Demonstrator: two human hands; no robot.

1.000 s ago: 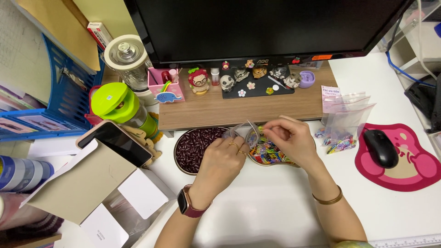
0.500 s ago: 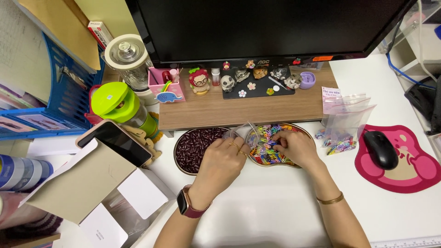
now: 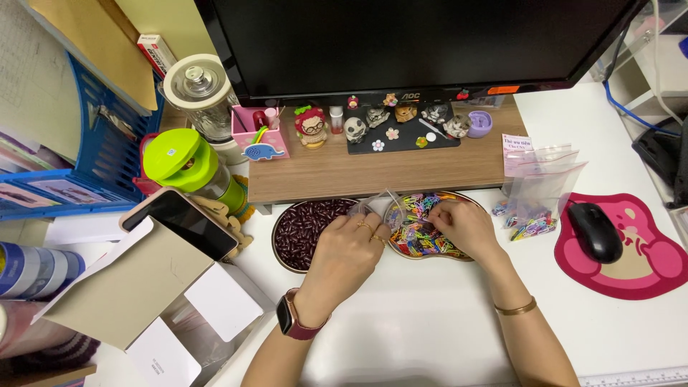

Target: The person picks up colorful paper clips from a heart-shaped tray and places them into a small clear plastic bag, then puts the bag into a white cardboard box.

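So the left hand [image 3: 346, 252], rings and a dark red watch on it, is pinching a small clear crinkly plastic zip bag [image 3: 378, 205] open, right above the gap between the two halves of a shallow metal bean-shaped tray [image 3: 281, 252]. The left half holds glossy dark red beans [image 3: 304, 228]; the right half holds a tangle of bright multicoloured paper clips [image 3: 419, 236]. The right hand [image 3: 467, 226] is curled down into the clips, fingertips closed on some. Right of the tray, more clear bags [image 3: 536, 188] lean by a black mouse [image 3: 594, 231] on a pink mat.

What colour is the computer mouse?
Black; the computer mouse sits on a pink mouse pad, head view.
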